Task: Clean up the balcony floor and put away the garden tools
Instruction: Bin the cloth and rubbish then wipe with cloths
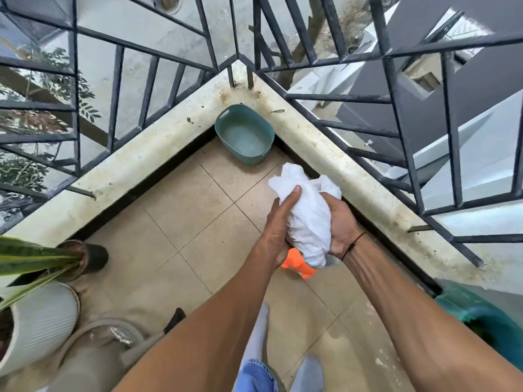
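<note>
Above a tiled balcony floor (198, 222), a person's left hand (278, 227) and right hand (341, 224) clasp a bunched white cloth (307, 219) between them, thumb and curled fingers (294, 190) pressed into its folds. An orange object (297, 264) shows just beneath the cloth; what it is cannot be told. A teal basin (244, 134) sits in the corner against the stained parapet (141, 162), under dark metal railings (396, 131). A white ribbed plant pot (42, 318) stands at left.
</note>
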